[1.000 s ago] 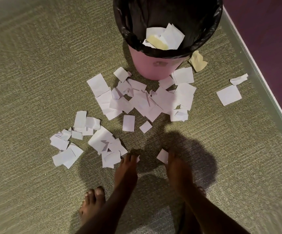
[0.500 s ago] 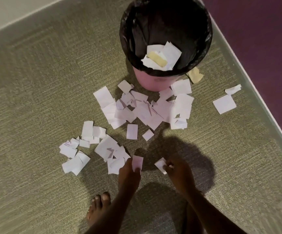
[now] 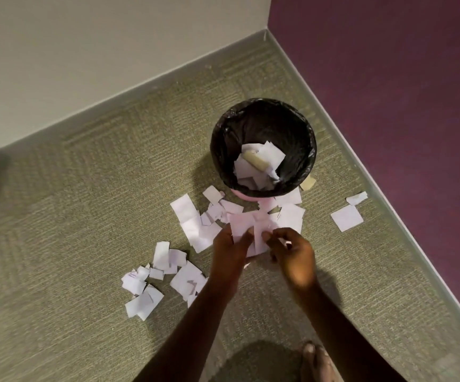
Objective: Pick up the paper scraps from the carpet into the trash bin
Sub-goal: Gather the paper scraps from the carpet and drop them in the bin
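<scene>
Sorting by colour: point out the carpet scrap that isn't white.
The tan scrap right of the trash bin; every other scrap on the carpet is white.

- carpet (image 3: 85, 244): olive-green, ribbed weave in squares of alternating direction.
- trash bin (image 3: 261, 199): pink wall; bin liner (image 3: 250, 125) glossy black.
- paper scraps (image 3: 346, 217): white, a few with faint dark marks.
- tan scrap (image 3: 308, 183) beside bin: yellowish tan.
- left wall (image 3: 85, 51): cream.
- right wall (image 3: 388, 106): deep purple.
- baseboard (image 3: 361, 172): pale grey-green.
</scene>
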Demonstrator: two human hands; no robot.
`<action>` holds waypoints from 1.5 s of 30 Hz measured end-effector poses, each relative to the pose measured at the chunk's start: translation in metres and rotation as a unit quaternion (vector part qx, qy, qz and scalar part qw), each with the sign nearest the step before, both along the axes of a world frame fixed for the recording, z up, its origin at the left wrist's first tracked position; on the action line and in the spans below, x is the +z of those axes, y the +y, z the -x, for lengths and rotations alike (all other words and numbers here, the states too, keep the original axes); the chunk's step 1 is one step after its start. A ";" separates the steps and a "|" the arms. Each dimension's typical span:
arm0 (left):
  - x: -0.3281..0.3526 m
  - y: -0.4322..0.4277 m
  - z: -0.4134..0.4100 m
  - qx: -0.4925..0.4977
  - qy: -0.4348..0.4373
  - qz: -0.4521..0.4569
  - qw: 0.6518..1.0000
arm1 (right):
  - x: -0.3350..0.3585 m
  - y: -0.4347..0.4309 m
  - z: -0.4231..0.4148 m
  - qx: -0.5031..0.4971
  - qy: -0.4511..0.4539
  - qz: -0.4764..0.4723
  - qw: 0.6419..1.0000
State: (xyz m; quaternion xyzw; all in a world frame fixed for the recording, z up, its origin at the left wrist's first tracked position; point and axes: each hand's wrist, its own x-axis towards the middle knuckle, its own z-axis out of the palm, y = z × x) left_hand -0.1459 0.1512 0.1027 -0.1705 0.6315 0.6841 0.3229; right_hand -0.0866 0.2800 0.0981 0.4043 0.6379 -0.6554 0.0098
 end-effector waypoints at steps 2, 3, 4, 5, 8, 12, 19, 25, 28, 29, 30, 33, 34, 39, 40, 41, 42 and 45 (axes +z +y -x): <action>0.019 0.012 0.025 0.024 0.005 -0.018 1.000 | 0.020 0.008 0.029 -0.013 0.007 -0.002 1.000; 0.028 0.018 0.036 0.029 0.009 -0.022 0.999 | 0.030 0.012 0.041 -0.025 0.008 0.006 1.000; 0.036 0.024 0.048 0.031 0.013 -0.026 0.999 | 0.038 0.016 0.053 -0.032 0.009 0.006 0.999; 0.042 0.029 0.058 0.031 0.018 -0.031 0.999 | 0.046 0.021 0.064 -0.034 0.010 0.000 0.999; 0.055 0.044 0.084 0.045 0.018 -0.041 0.998 | 0.062 0.035 0.092 -0.016 0.014 -0.029 0.999; 0.063 0.061 0.106 0.057 -0.058 -0.069 0.994 | 0.065 0.049 0.118 -0.024 -0.003 -0.022 0.999; 0.065 0.063 0.114 0.032 -0.120 -0.118 0.985 | 0.071 0.058 0.130 0.013 -0.022 -0.008 1.000; 0.072 0.053 0.097 0.098 -0.123 -0.119 0.980 | 0.087 0.055 0.107 0.024 -0.038 -0.018 0.999; 0.075 0.037 0.078 0.134 -0.142 -0.096 0.976 | 0.093 0.054 0.084 0.010 -0.087 -0.021 0.996; 0.075 0.029 0.070 0.150 -0.157 -0.077 0.973 | 0.094 0.052 0.075 0.008 -0.097 -0.017 0.995; 0.075 0.020 0.062 0.166 -0.173 -0.058 0.969 | 0.096 0.049 0.065 0.008 -0.108 -0.013 0.994; 0.072 -0.015 0.034 0.156 -0.210 0.003 0.965 | 0.095 0.039 0.038 0.009 -0.150 -0.031 0.988; 0.068 -0.028 0.024 0.143 -0.223 0.021 0.964 | 0.095 0.035 0.030 0.008 -0.166 -0.034 0.985; 0.035 -0.090 -0.009 0.115 -0.281 0.103 0.947 | 0.085 0.017 0.001 0.134 -0.240 -0.139 0.951; 0.026 -0.102 -0.014 0.115 -0.290 0.120 0.943 | 0.078 0.012 -0.003 0.147 -0.252 -0.137 0.946; 0.017 -0.112 -0.018 0.116 -0.297 0.137 0.938 | 0.069 0.008 -0.007 0.159 -0.262 -0.134 0.942; 0.010 -0.122 -0.023 0.114 -0.301 0.155 0.934 | 0.060 0.003 -0.011 0.171 -0.268 -0.132 0.939; -0.009 -0.146 -0.037 0.091 -0.276 0.189 0.938 | 0.032 -0.010 -0.014 0.234 -0.278 -0.140 0.921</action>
